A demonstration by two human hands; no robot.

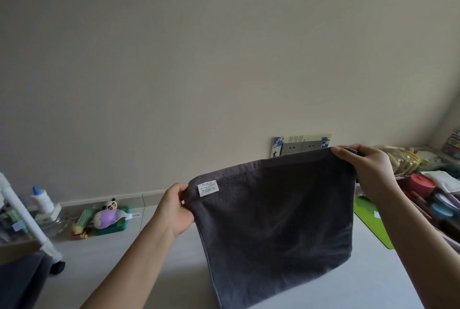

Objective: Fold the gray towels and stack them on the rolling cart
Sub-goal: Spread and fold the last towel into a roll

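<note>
left grip [177,206] pinches gray towel [273,224] top corner | right grip [366,169] pinches other | towel hangs between

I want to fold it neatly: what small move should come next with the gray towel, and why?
Probably bring the right hand across to the left hand, so the two top corners meet. Each hand pinches one top corner, and the gray towel hangs spread open between them.

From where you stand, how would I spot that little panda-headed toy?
Look along the pale wall's baseboard to the left of the dark gray towel held up by both hands. A green plastic tray sits on the floor there. At its back edge stands the small black-and-white panda-headed figure, above a round purple plush toy.
</note>
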